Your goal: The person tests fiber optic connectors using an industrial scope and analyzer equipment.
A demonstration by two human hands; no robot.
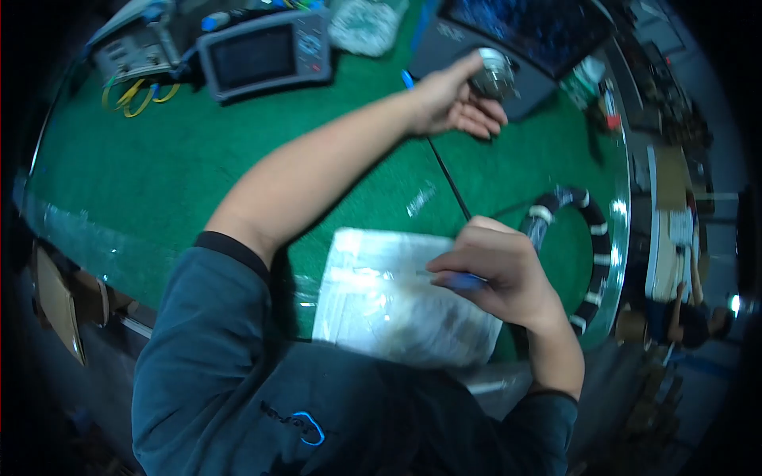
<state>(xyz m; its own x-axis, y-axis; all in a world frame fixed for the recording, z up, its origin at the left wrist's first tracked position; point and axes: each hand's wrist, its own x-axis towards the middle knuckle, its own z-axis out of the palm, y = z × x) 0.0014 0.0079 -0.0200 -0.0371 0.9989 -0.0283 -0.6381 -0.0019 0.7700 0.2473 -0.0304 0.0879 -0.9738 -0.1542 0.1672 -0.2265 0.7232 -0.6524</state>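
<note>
My left hand (pixel 456 103) reaches to the far side of the table, with its thumb and index finger on a small glass jar (pixel 497 78) with a pale lid; the other fingers curl loosely below it. My right hand (pixel 508 270) is closed around a slim blue tool (pixel 462 280), smeared by motion, so its exact kind does not show. Below that hand lies a translucent plastic bag (pixel 357 278) with blurred contents. A thin black rod or cable (pixel 446 173) with a blue end runs across the green mat between my hands.
A grey handheld instrument with a screen (pixel 262 59) stands at the far left, near yellow cables (pixel 136 97). A laptop-like device (pixel 476 40) sits behind the jar. A banded black cable coil (pixel 601 246) lies on the right. Another person (pixel 694 321) is beyond the table's right edge.
</note>
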